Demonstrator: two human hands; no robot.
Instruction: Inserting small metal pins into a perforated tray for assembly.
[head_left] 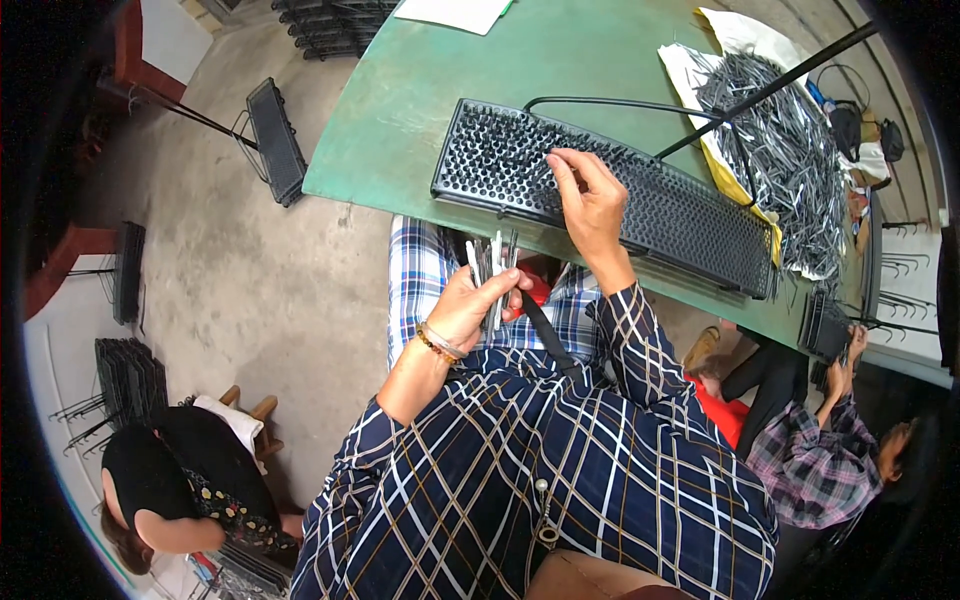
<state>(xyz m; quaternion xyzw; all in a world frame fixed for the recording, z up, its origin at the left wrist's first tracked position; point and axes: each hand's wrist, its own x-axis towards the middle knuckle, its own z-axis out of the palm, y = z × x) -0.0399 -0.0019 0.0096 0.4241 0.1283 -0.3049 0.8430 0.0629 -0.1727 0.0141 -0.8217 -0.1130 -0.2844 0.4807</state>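
My left hand (474,308) is closed around a bundle of thin strips (488,258), black, grey and white, held upright over my lap. My right hand (594,195) is over a long black brush-like block (690,225) on the table, thumb and fingertips pinched together at its surface. What the pinch holds, if anything, is too small to make out. Dark tufts stand up densely on the block's left part; its right part shows rows of small holes. A thin black metal frame and a long black rod (770,95) extend from the block's far side.
The block lies along the near edge of a green table (390,120). At right, a white and yellow sack (690,75) bears a heap of black and silvery strips (775,150). One person (815,455) handles a similar block at right; another (190,480) bends at lower left.
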